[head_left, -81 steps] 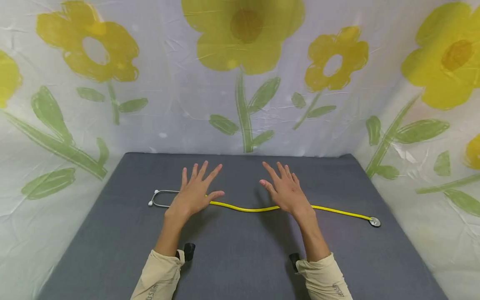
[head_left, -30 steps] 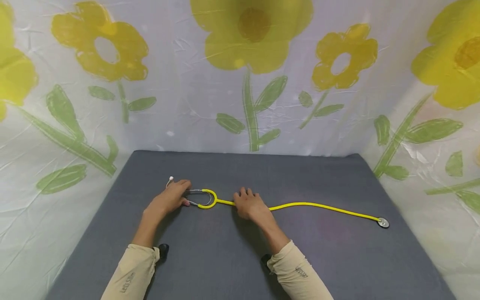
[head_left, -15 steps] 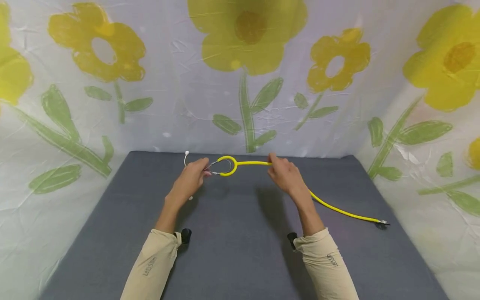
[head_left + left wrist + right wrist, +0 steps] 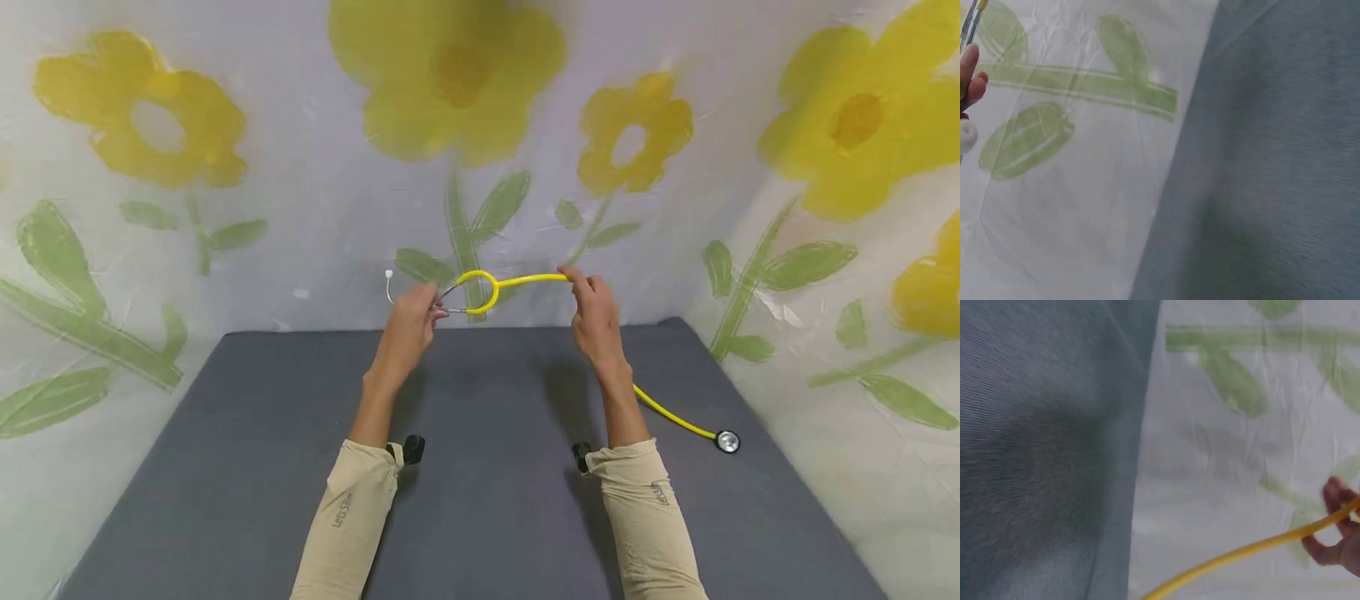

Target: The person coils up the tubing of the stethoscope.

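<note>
A stethoscope point(image 4: 494, 293) with yellow tubing and metal ear tubes is held up above the table in the head view. My left hand point(image 4: 408, 325) grips the ear tubes; one white eartip sticks up beyond it. My right hand point(image 4: 597, 321) pinches the yellow tube, which droops behind the wrist to the round chest piece point(image 4: 727, 441) low at the right. In the left wrist view, fingertips point(image 4: 974, 78) show at the left edge near a white eartip point(image 4: 966, 136). The right wrist view shows the tube point(image 4: 1241, 552) between thumb and fingers.
A dark grey cloth-covered table point(image 4: 480, 500) lies beneath both hands. White sheeting point(image 4: 315, 250) printed with yellow flowers and green leaves stands around its back and sides. Dark wrist devices point(image 4: 414, 448) show at both cuffs.
Both hands, first spread open over the stethoscope, have taken hold of it. They have lifted its ear tubes and upper tube off the table and moved forward.
</note>
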{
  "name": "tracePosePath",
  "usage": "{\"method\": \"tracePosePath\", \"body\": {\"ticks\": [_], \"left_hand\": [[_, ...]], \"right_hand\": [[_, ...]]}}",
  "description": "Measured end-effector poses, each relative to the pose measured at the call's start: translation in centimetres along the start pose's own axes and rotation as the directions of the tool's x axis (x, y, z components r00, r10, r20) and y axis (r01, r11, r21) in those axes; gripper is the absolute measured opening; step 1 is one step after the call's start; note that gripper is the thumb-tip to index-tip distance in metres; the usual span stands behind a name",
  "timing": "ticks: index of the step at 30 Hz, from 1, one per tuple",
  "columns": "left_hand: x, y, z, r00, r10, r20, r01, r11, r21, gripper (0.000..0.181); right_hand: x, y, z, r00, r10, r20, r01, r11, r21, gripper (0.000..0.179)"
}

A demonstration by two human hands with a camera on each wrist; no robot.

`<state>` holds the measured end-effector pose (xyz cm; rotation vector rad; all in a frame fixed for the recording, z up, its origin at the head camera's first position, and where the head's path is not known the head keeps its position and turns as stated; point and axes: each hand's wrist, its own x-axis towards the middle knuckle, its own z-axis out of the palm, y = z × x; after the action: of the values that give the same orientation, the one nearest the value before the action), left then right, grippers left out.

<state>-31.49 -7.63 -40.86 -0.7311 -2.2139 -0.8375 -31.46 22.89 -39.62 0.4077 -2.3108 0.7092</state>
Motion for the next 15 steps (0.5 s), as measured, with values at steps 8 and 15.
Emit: {"method": "tracePosePath", "body": {"ticks": [8, 15], "left_hand": [[-0.5, 2.0, 1.7, 0.999, -0.024, 0.045, 0.025, 0.999, -0.02, 0.014], [1.2, 2.5, 0.2, 0.996, -0.085, 0.006, 0.085, 0.996, 0.01, 0.021]], "right_hand": [[-1.5, 0.3, 0.3, 0.993, 0.101, -0.062, -0.093, 0.988, 0.124, 0.025], [0.0, -1.4, -1.6, 0.99, 0.039, -0.136, -0.038, 0.999, 0.014, 0.027]]}}
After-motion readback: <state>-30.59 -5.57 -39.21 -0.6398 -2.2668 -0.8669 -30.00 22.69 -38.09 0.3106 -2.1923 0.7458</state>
